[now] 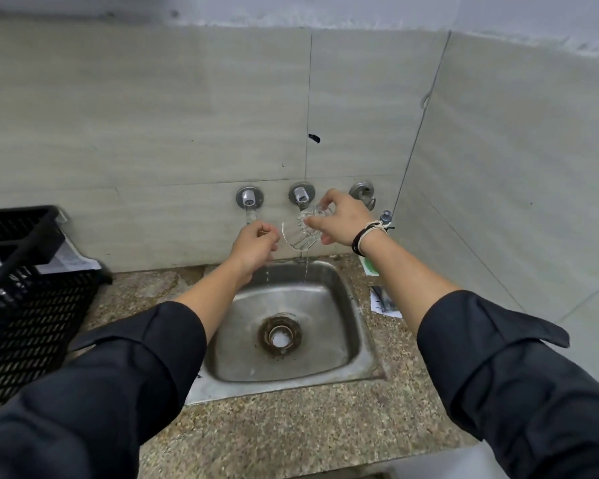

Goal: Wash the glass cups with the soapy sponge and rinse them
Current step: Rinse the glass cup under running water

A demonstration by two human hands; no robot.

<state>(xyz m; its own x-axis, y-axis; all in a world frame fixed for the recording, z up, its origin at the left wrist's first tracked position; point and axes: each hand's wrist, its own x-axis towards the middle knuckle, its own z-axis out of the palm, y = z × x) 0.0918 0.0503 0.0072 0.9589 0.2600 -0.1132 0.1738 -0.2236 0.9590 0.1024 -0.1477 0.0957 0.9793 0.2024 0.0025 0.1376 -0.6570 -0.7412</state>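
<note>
The right hand point(343, 219) grips a glass cup point(303, 231) under the middle tap point(301, 195), mouth tilted toward the left hand point(256, 243). That hand, just beside it over the sink's point(357, 340) back edge, is curled around something small; the sponge cannot be made out.

No text can be read; print on the paper sheets point(68, 259) by the black basket point(32, 305) is perhaps present but blurred.
</note>
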